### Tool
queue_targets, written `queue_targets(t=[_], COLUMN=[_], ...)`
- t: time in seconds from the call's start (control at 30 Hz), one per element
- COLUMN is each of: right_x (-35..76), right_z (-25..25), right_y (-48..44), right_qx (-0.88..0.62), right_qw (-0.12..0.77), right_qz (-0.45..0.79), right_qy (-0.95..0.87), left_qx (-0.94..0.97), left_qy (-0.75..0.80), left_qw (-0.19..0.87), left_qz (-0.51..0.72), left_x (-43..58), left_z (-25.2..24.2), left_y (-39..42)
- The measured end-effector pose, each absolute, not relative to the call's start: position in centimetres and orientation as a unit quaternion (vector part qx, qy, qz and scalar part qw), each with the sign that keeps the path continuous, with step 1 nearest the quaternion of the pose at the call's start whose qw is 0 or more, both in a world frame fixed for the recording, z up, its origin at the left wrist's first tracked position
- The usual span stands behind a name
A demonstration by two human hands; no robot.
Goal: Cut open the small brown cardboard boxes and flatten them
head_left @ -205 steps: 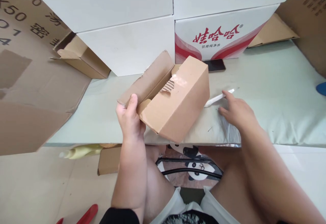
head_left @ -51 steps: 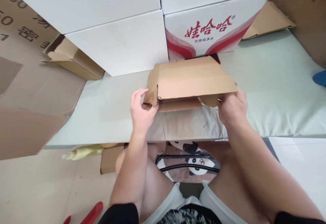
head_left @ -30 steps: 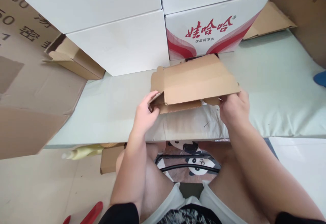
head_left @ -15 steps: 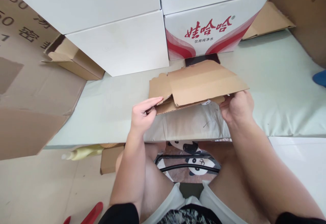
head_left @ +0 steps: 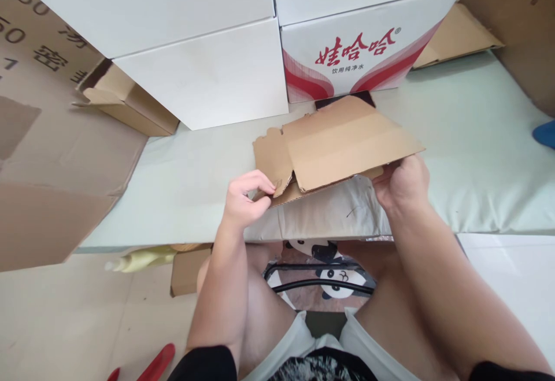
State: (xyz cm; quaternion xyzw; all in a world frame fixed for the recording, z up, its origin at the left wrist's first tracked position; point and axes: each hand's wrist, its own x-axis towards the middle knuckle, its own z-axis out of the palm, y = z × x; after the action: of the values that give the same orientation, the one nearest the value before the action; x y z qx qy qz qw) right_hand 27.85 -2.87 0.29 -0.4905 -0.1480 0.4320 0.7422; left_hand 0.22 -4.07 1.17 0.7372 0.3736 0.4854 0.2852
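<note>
A flattened brown cardboard box (head_left: pixel 342 144) is held above the pale green covered surface, tilted, with its right side higher than its left. My left hand (head_left: pixel 247 196) pinches the near left corner of the cardboard, fingertips on a small end flap and thumb at the lower edge. Under the near right corner, my right hand (head_left: pixel 403 181) grips the board; some of its fingers are hidden beneath it. Beyond the cardboard lies a dark flat object (head_left: pixel 368 99), partly covered.
White boxes (head_left: pixel 208 80) and a red-printed white box (head_left: pixel 359 51) stand behind. A small open carton (head_left: pixel 143 100) and a large carton (head_left: pixel 60 161) are at left. Flat cardboard (head_left: pixel 459 34) and a blue object (head_left: pixel 544 133) are at right.
The cardboard has tilted, its left near corner dropping slightly and its left flap lying flatter. My left hand's fingers have shifted onto that flap. My right hand has barely moved.
</note>
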Motion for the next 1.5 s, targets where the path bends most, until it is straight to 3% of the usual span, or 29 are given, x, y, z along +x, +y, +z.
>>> queue_targets(t=[0.3,0.47,0.63,1.0,1.27,1.5], right_x=[27.9,28.1,28.0,27.8,28.5,28.8], right_z=[0.5,0.5,0.9,0.7,1.3,0.9], right_y=[-3.1,-3.3,-3.5,-3.5,-3.4,-3.6], right_qx=[-0.521,-0.558,-0.584,-0.541,-0.491,-0.569], right_qw=[0.72,0.663,0.623,0.643,0.719,0.683], right_qz=[0.427,0.47,0.49,0.503,0.457,0.415], right_qy=[-0.166,-0.17,-0.175,-0.204,-0.184,-0.193], left_qx=[0.774,0.791,0.785,0.798,0.786,0.764], left_qy=[0.422,0.457,0.478,0.486,0.519,0.548], left_qw=[0.328,0.339,0.334,0.319,0.332,0.341], left_qz=[0.34,0.225,0.21,0.16,0.06,0.007], left_x=[0.6,0.6,0.5,0.3,0.6,1.1], left_z=[2.2,2.3,1.7,1.3,0.9,1.3], left_y=[-4.5,-4.6,-4.7,-4.2,-4.3,-4.4])
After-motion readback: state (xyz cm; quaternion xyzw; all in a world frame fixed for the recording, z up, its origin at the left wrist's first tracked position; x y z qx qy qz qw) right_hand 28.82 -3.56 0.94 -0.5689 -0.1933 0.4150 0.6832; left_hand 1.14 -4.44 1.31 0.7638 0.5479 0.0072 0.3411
